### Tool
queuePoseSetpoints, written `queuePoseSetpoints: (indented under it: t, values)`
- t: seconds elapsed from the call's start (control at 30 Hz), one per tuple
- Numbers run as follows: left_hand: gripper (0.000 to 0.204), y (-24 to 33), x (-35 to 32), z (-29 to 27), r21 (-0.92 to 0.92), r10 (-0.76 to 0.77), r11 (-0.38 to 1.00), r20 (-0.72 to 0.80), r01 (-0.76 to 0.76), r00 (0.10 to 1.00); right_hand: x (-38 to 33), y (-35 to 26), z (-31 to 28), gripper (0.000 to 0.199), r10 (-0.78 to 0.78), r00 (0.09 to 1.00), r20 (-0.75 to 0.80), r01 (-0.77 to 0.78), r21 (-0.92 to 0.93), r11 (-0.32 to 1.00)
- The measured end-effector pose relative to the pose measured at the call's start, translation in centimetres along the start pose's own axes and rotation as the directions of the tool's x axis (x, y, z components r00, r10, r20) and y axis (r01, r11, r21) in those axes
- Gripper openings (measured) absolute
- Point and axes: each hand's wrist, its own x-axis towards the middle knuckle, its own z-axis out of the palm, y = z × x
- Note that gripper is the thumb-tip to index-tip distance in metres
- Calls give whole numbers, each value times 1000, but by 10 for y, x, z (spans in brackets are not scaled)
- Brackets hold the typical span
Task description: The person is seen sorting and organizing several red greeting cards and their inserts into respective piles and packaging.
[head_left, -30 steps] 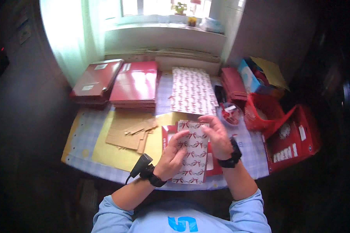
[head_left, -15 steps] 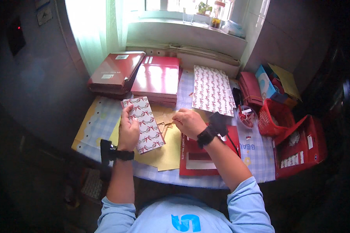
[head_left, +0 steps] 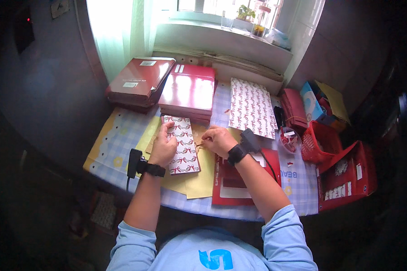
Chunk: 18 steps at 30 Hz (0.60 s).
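The patterned envelope [head_left: 182, 145] is a flat, narrow rectangle of white paper printed with rows of red bows, and it lies lengthwise on the bench [head_left: 122, 135], its near end toward the person and its far end just short of the red stack. It rests on yellow paper sheets [head_left: 199, 178] spread over the checked cloth. The left hand [head_left: 163, 147] lies flat on the envelope's left edge, fingers [head_left: 167, 131] together and stretched along the paper, pressing it down rather than gripping it. The right hand [head_left: 218, 139] sits just beside the envelope's right edge, its fingers pinched together on something small and thin; what it is cannot be told. Both wrists carry a black band with a small black device.

Under the right forearm lies a red folder [head_left: 239, 185] with white panels. Farther out, a larger sheet of bow-patterned paper [head_left: 252, 107] in the same red-and-white print lies flat to the right of the envelope. Beyond the envelope sit a stack of glossy red boxes [head_left: 188, 92] and, to its left, a darker red box [head_left: 140, 80]. At the right edge stand a red basket [head_left: 319, 142] and an open red carton [head_left: 348, 178]. A windowsill [head_left: 221, 40] with small plants closes the far side.
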Motion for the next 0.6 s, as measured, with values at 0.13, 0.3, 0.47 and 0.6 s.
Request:
queuePoseSetpoints:
  t: [0.13, 0.3, 0.47, 0.6]
  values:
    - [43, 2, 0, 1, 29, 16, 999, -8, -15, 1000, 0, -1, -2, 13, -40, 999, 26, 40, -1, 999]
    - [43, 1, -2, 2, 86, 68, 994, -29, -65, 997, 3, -4, 3, 11, -82, 996, 35, 84, -53, 995]
    - [43, -2, -2, 2, 111, 93, 990, -38, -88, 995, 4, -6, -1, 11, -55, 996, 72, 61, -77, 995]
    - [43, 5, -3, 1, 152, 109, 983, -19, -105, 994, 4, -2, -2, 11, -4, 996, 94, 7, -35, 999]
